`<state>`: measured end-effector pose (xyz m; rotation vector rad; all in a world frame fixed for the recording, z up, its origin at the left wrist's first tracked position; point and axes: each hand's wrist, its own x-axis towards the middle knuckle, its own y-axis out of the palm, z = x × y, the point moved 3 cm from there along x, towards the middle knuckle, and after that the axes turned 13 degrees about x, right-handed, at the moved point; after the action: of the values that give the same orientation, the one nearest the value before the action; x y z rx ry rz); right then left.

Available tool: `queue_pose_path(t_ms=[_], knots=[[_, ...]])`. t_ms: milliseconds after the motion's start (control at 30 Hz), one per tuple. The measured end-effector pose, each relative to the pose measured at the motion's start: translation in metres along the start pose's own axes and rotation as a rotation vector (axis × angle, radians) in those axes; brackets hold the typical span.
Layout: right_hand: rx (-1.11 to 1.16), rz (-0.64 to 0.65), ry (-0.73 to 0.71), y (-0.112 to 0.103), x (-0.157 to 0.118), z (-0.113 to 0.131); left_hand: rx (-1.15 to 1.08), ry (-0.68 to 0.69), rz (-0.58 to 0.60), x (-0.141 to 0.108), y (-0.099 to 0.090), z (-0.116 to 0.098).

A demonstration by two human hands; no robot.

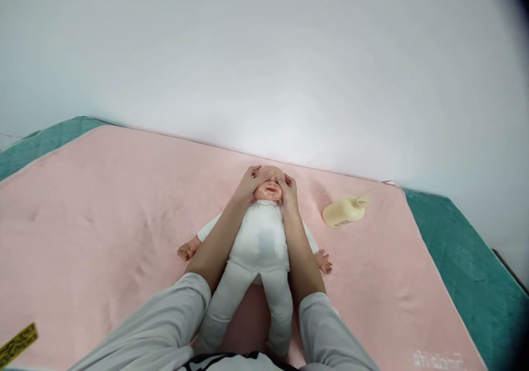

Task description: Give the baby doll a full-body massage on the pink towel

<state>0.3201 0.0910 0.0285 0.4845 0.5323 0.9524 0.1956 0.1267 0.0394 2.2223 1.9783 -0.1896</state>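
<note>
A baby doll (258, 238) with a white cloth body lies on its back, its legs toward me and its arms spread to the sides. On the left side of its head, my left hand (250, 182) rests with the fingers curved round the side and the thumb across the eye area. My right hand (289, 188) clasps the opposite side in the same way, its thumb near the other eye. Between the thumbs the doll's nose and mouth show; its eyes are covered. A pale yellow pump bottle (344, 212) lies on its side to the right of the doll.
A pink blanket (103, 211) lies under the doll and bottle, over a green quilted cover (467, 249) that shows at both sides. A pale wall (264, 68) rises behind the far edge. At the lower left is a yellow-and-black patterned strip (19, 344).
</note>
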Motion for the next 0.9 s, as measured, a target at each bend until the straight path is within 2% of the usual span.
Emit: queue_pose_path(t_ms=[400, 667, 900], knots=[[0.053, 0.006, 0.026, 0.001, -0.004, 0.003, -0.048, -0.004, 0.019, -0.003, -0.003, -0.005], [0.12, -0.022, 0.12, 0.001, -0.003, 0.005, -0.139, -0.079, 0.068, -0.014, -0.003, -0.017], [0.136, -0.012, 0.081, 0.001, -0.003, 0.003, -0.132, -0.095, 0.063, -0.018, -0.001, -0.023]])
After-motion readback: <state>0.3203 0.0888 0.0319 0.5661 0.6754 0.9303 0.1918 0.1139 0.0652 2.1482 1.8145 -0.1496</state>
